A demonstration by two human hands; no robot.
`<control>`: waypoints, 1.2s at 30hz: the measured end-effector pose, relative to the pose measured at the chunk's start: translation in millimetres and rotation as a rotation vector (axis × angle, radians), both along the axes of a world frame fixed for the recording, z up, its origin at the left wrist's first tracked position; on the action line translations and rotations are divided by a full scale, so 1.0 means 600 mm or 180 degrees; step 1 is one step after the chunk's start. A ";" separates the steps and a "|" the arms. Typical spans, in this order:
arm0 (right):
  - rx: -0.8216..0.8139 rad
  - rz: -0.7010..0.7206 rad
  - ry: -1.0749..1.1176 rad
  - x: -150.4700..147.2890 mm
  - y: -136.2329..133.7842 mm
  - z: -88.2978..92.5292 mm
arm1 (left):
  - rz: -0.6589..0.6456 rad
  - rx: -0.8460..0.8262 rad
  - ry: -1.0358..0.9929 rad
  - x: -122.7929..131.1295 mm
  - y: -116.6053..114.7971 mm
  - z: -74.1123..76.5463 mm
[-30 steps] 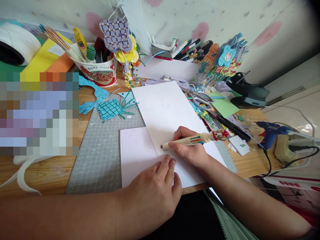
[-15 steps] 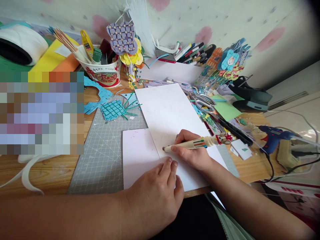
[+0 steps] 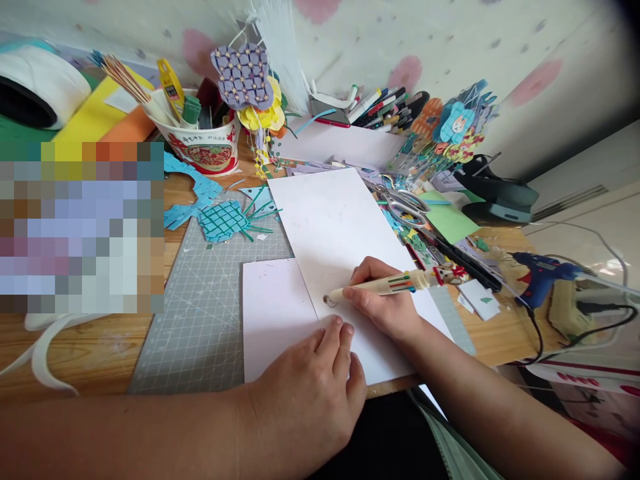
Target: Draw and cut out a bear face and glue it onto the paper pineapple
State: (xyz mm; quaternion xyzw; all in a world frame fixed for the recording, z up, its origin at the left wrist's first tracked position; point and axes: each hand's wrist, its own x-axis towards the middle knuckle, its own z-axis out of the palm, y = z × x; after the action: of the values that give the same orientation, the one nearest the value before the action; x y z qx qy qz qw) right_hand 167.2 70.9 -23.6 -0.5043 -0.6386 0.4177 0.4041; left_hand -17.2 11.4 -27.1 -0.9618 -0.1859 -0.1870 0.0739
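Observation:
My right hand (image 3: 383, 300) is closed around a thick white multicolour pen (image 3: 385, 287) with a figure on its end. The pen's tip rests on a white sheet of paper (image 3: 340, 227), beside a small dark drawn mark (image 3: 327, 300). My left hand (image 3: 320, 373) lies on the lower part of the sheet, its fingers stretched out and holding nothing. Under the left edge of that sheet is a second white sheet (image 3: 270, 300), with a few small dark marks near its top. Both sheets lie on a grey cutting mat (image 3: 205, 313).
Blue lattice paper (image 3: 225, 220) lies left of the sheets. Behind stand a paper tub (image 3: 205, 150) of tools and several pens (image 3: 385, 110). To the right are scissors (image 3: 405, 203), green paper (image 3: 453, 220), and a blue glue gun (image 3: 543, 273). A pixelated patch hides the left side.
The pen tip has shifted slightly right, and more of the dark mark shows on the paper. My left hand stays in place. The whole view has shifted a little.

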 end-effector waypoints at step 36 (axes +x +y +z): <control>0.0019 -0.0690 0.0489 0.017 -0.023 -0.008 | -0.0060 -0.0193 -0.0086 -0.004 -0.001 0.009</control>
State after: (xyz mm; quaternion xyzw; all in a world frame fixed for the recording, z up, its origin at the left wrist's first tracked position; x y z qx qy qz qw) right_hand 177.6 57.1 -28.4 -0.5358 -0.5487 0.4071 0.4961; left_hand -19.8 10.8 -21.6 -0.9627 -0.1834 -0.1949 0.0404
